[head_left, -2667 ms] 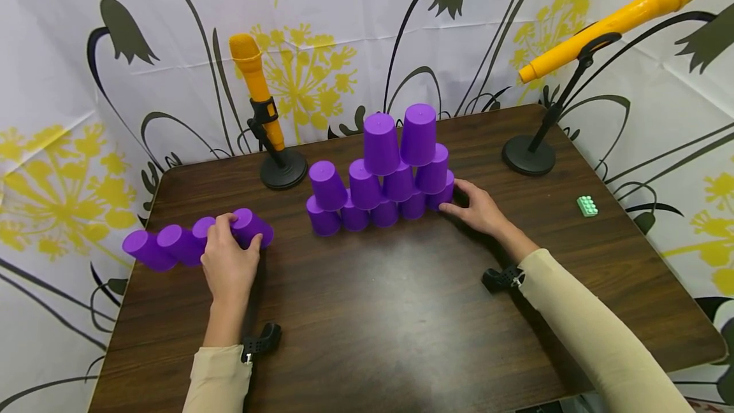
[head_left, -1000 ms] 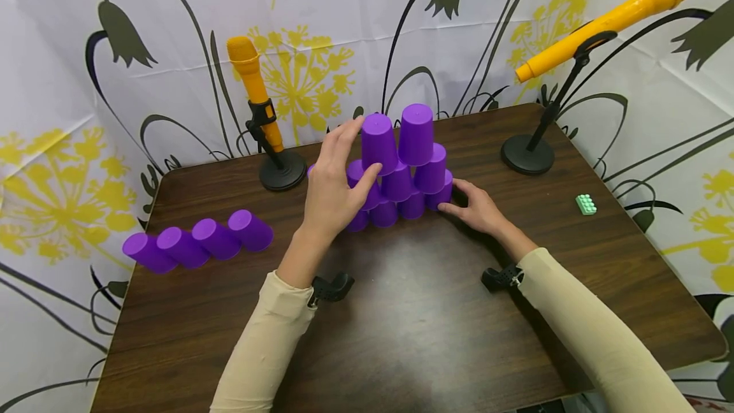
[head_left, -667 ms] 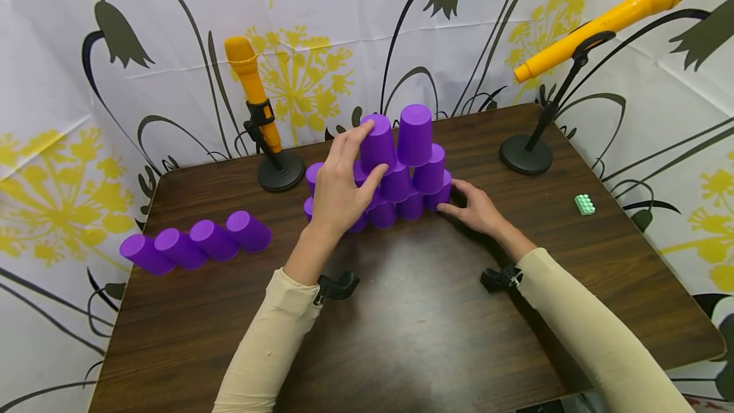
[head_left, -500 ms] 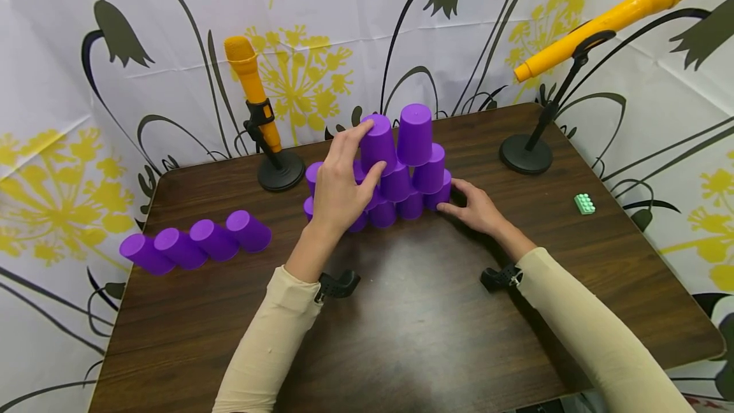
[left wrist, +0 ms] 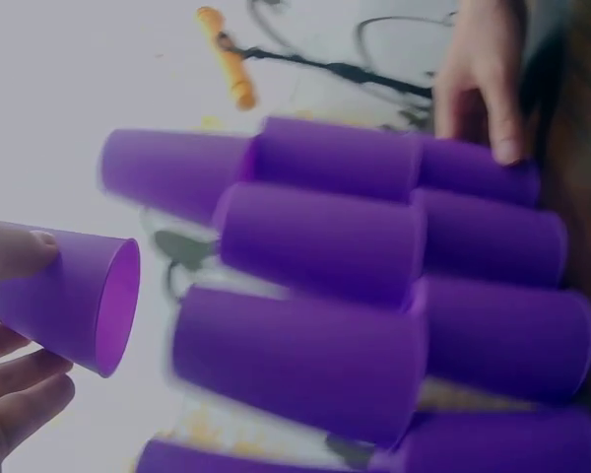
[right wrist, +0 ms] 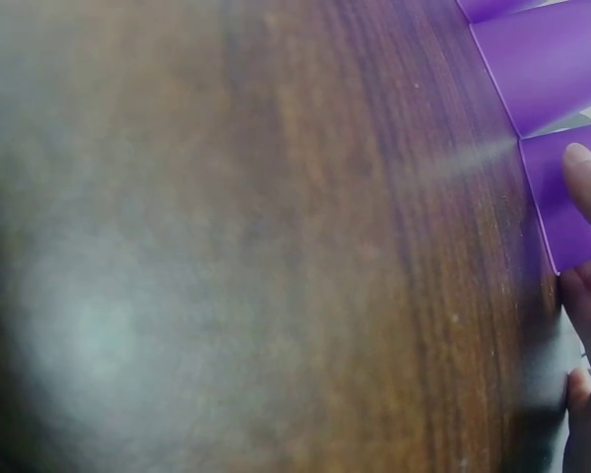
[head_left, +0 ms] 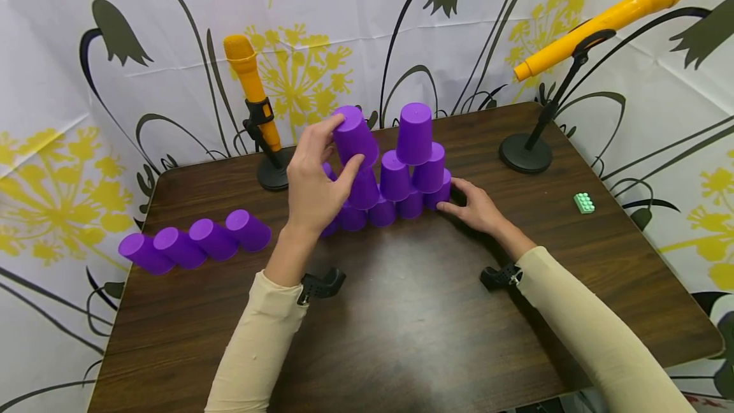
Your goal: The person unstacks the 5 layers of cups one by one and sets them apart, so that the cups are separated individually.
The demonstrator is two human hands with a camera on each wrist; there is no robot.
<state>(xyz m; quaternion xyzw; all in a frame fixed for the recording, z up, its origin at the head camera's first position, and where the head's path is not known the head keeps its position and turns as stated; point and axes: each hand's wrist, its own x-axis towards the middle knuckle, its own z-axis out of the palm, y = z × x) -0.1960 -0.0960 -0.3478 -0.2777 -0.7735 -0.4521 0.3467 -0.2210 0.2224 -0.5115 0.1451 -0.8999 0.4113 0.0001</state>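
Note:
My left hand [head_left: 314, 187] holds an upside-down purple plastic cup [head_left: 355, 137] between thumb and fingers, tilted a little. In the left wrist view that cup [left wrist: 74, 291] hangs apart from the stack, its open rim facing the stacked cups. Below is a stack of upside-down purple cups in rows, with a single cup [head_left: 415, 134] standing on top toward the right. My left hand hides the stack's left end in the head view. My right hand [head_left: 478, 210] grips the bottom row's end cup [head_left: 439, 191], its thumb on the near side, as the right wrist view also shows.
Several more purple cups [head_left: 213, 239] stand upside down in a row at the left of the brown table [head_left: 413, 324]. Two yellow microphones [head_left: 252, 88] on black stands are at the back, left and right. A small mint-green toy brick [head_left: 584, 202] lies at the right.
My left hand came from the left-hand row to the stack and took hold of a top cup. It has since lifted that cup and moved it left. The right hand has stayed put.

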